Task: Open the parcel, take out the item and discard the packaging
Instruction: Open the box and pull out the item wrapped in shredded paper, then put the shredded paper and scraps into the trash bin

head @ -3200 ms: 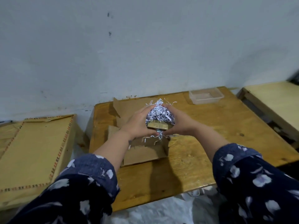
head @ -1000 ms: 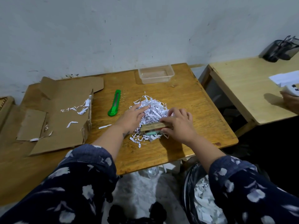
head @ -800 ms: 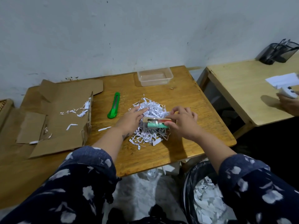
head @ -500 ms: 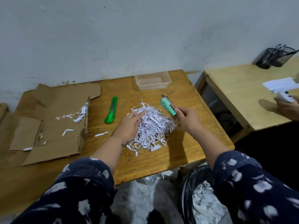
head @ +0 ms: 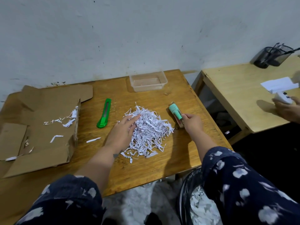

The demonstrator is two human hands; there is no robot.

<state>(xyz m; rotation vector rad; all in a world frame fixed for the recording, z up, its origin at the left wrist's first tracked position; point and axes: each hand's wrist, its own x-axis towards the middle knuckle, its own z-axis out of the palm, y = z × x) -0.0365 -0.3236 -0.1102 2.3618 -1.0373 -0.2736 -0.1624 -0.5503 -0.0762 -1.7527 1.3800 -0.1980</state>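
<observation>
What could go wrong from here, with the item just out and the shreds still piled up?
1. The shredded paper is loose under the left hand; sweeping it toward the black bin may scatter strips on the floor.
2. The right hand holds the green item only by its end near the table edge; it could slip off.

You're in a plain office or packing room: two wooden desks (head: 162, 159) against a scuffed wall (mesh pen holder (head: 272, 56), bin (head: 186, 200)).

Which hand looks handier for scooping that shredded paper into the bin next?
Probably the left hand: it lies open on the shredded paper, while the right hand grips the green item. The bin sits lower right.
</observation>
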